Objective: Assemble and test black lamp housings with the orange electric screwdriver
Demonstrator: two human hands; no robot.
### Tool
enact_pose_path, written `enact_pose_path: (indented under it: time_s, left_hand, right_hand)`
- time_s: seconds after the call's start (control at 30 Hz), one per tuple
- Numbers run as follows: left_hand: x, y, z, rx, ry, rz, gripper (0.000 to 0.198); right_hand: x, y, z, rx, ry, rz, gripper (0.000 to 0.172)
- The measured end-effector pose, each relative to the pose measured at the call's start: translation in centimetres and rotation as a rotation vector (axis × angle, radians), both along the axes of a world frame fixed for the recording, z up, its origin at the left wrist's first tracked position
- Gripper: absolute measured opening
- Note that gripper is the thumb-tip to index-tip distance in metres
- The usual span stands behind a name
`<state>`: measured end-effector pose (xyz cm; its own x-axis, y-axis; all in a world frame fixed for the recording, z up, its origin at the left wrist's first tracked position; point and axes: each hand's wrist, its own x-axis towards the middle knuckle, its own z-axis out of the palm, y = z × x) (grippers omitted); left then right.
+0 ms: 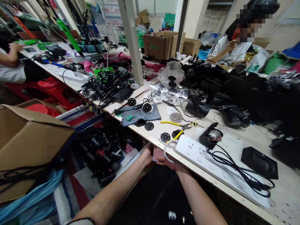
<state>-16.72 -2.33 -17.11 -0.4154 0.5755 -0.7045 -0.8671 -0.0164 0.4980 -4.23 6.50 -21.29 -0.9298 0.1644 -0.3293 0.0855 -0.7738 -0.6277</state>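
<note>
At the table's front edge, low in the middle of the head view, my left hand and my right hand hold a small pink-orange box between them. The left fingers are partly hidden behind the box and the table edge; the right fingers reach under its lower end. Just above on the table lie yellow-handled pliers, black perforated discs and a blue-grey cloth. A white power strip with a looped white cable sits right of my hands.
Black housings and a large dark pile cover the right side. Tangled black cables lie left of a post. An open carton stands lower left. A person sits across the table; another is at far left.
</note>
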Motion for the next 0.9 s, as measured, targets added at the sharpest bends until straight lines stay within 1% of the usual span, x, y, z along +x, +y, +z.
enact_pose_path:
  time_s: [0.17,0.27,0.4,0.5,0.7,0.9]
  left_hand:
    - [0.0,-0.1,-0.2,-0.001,0.000,0.003,0.025]
    - [0.0,0.0,-0.2,-0.008,-0.001,0.000,0.022]
    - [0.0,0.1,0.0,-0.011,-0.002,0.000,0.019]
    - [0.0,0.1,0.0,-0.013,-0.002,0.006,0.019]
    - [0.0,0.1,-0.2,-0.005,-0.009,0.016,0.019]
    - [-0.1,0.0,-0.7,0.019,-0.041,0.020,0.023]
  right_hand:
    - [-0.1,0.1,-0.5,-0.042,-0.005,0.014,0.039]
    - [-0.1,0.0,-0.3,-0.053,0.013,0.014,0.043]
    - [-0.1,0.0,0.2,-0.059,0.040,0.026,0.040]
    - [-0.1,0.0,0.2,-0.056,0.044,0.035,0.043]
    - [0.0,0.1,-0.3,-0.059,0.039,0.017,0.053]
    - [0.1,0.0,-1.0,-0.062,0.022,0.001,0.058]
